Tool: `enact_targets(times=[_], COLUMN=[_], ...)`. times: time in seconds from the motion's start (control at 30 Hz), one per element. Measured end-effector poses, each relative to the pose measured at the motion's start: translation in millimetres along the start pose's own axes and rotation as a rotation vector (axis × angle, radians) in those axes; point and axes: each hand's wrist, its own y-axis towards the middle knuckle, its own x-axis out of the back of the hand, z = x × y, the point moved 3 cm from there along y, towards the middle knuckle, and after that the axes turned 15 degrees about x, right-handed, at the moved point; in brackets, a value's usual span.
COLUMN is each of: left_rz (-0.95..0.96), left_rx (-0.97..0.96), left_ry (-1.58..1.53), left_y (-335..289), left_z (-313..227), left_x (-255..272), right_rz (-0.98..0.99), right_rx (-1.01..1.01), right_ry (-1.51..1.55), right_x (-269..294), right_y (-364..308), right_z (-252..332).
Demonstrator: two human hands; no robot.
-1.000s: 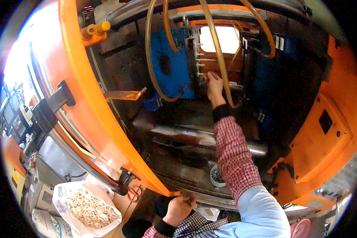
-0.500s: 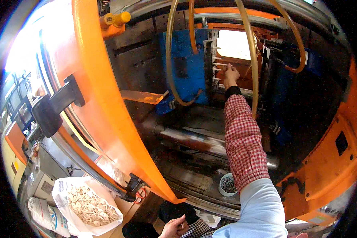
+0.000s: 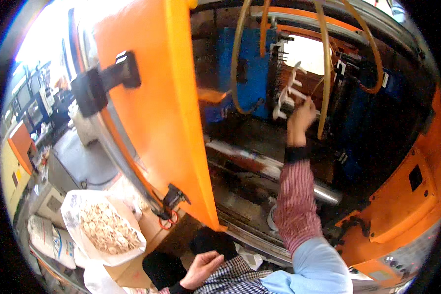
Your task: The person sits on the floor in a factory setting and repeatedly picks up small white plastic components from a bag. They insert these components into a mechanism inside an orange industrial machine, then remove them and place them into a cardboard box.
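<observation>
My right hand (image 3: 303,117) reaches into the machine, its fingers closed on the stalk of a white moulded plastic piece (image 3: 282,102) with several branches. The piece hangs tilted in the gap, apart from the mould half with dark pins (image 3: 279,51) on the blue plate (image 3: 250,73). The right arm wears a red checked sleeve over light blue cloth. Low in front of my body, over the black-and-white checked cloth (image 3: 225,274), my left hand (image 3: 203,268) is closed with curled fingers; nothing shows in it.
An orange door (image 3: 152,98) with a black handle (image 3: 100,83) stands left of the opening. Hoses (image 3: 324,73) hang around my right hand. A metal bar (image 3: 323,192) crosses below, beside a partly hidden white cup (image 3: 271,218). A white bag of pale parts (image 3: 108,228) stands lower left.
My right hand has drawn the white piece off the pins and away from the mould half, toward me. The left hand has moved slightly left and up. The view has shifted.
</observation>
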Motion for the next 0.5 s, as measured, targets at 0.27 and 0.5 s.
enact_targets(times=[0.27,0.5], left_rz=[-0.171,-0.309], left_rx=[-0.389,-0.771], left_ry=[0.286,0.159], left_y=[-55,-64], left_z=[-46,38], left_x=[17,32], right_rz=[0.478,1.407], right_rx=[-0.833,-0.353], right_ry=[0.302,0.203], right_x=[162,146], right_y=[-279,-361], right_z=[177,208])
